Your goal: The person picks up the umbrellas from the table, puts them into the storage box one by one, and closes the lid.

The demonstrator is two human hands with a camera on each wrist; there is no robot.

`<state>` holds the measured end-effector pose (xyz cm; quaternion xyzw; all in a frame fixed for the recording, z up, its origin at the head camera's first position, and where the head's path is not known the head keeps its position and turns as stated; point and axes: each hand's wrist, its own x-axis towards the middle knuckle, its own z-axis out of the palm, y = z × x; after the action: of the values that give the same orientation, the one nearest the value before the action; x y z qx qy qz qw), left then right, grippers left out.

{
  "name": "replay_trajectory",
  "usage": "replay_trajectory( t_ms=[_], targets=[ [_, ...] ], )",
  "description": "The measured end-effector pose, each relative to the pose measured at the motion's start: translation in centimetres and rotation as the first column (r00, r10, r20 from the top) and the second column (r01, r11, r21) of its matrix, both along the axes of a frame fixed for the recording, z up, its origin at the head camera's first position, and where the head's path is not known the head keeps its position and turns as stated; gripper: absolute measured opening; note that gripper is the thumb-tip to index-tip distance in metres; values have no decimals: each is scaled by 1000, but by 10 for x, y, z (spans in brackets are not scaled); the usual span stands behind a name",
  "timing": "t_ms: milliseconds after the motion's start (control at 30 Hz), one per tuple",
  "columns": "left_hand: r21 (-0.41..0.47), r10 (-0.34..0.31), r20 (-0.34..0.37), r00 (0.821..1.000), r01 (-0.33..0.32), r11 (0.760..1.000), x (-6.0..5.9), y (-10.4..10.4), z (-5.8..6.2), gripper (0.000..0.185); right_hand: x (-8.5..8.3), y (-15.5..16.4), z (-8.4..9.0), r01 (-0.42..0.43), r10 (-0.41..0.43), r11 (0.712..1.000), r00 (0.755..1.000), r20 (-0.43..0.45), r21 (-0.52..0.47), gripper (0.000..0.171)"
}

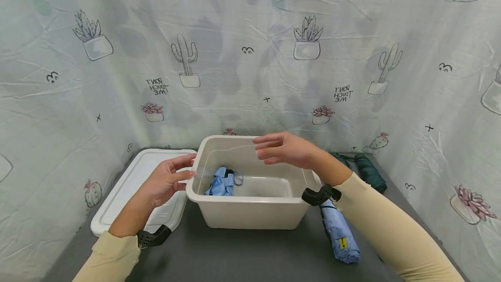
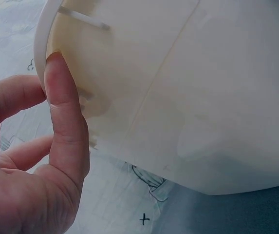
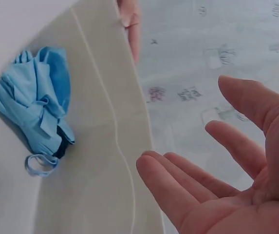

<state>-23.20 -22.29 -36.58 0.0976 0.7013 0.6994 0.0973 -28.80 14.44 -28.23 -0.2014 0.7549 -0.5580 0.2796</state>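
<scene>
A cream plastic storage bin (image 1: 254, 214) stands at the middle of the table. In its left end lies a light blue cloth bundle (image 1: 221, 182) with a thin loop, also seen in the right wrist view as crumpled fabric (image 3: 32, 95). My left hand (image 1: 166, 179) touches the outside of the bin's left end at the rim, its thumb (image 2: 64, 112) lying along the wall. Over the bin's right back part, my right hand (image 1: 285, 147) hovers with fingers spread and nothing in it.
A white lid (image 1: 137, 173) lies flat left of the bin. To the right is a rolled light blue fabric bundle (image 1: 340, 234) with a yellow tag. Dark green rolled fabric (image 1: 369, 172) lies at the back right. A patterned curtain (image 1: 250, 77) surrounds the grey table (image 1: 231, 256).
</scene>
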Motion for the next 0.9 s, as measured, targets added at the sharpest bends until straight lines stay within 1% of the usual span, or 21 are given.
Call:
replay_trajectory(
  t_ms=[233,333,400,500,600,767,833,900],
  targets=[
    [-1,14,5,1000,-14,1000,-2,1,-3,66,14,27,-4,95,-104,990,990,-95,-101,52],
    [-5,15,2,1000,-14,1000,-3,0,-5,66,20,39,-8,123,-139,986,980,-139,-114,52],
    [-4,19,4,1000,-19,1000,-4,1,-6,66,25,47,-10,143,-160,984,971,-177,-104,51],
    [-14,19,1,1000,-19,1000,-4,0,-6,66,33,58,-16,179,-199,978,952,-232,-104,51],
    [-15,28,5,1000,-28,999,-4,0,-6,66,41,70,-22,216,-242,969,928,-284,-119,50],
    [-4,28,6,1000,-28,1000,-5,1,-7,65,57,90,-31,251,-301,951,888,-347,-183,44],
    [0,27,9,1000,-27,1000,-5,1,-7,65,63,98,-36,265,-326,942,869,-373,-205,41],
    [-1,29,9,1000,-29,1000,-5,1,-6,65,70,105,-42,280,-355,930,853,-384,-237,38]
  ],
)
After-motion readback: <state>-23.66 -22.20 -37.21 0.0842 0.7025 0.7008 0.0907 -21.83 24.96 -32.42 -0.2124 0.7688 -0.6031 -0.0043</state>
